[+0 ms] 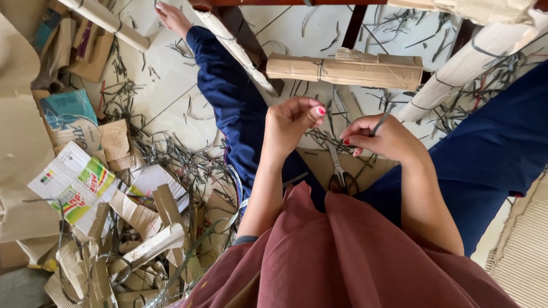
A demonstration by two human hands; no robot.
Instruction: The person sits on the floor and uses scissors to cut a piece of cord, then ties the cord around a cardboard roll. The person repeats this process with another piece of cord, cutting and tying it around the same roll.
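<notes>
I sit on the floor with my legs in blue trousers spread apart. My left hand is raised in front of me, its fingers pinched together; what they hold is too thin to make out. My right hand pinches a thin grey strip that sticks up from its fingers. Between my legs, on a flat piece of cardboard, lies a pair of scissors with dark handles toward me. A tied cardboard bundle lies on the floor just beyond both hands.
Torn cardboard and flattened printed cartons are heaped at the left. Grey strips litter the tiled floor. Rolled cardboard tubes lean at the upper right and upper left. Corrugated sheet lies at the right edge.
</notes>
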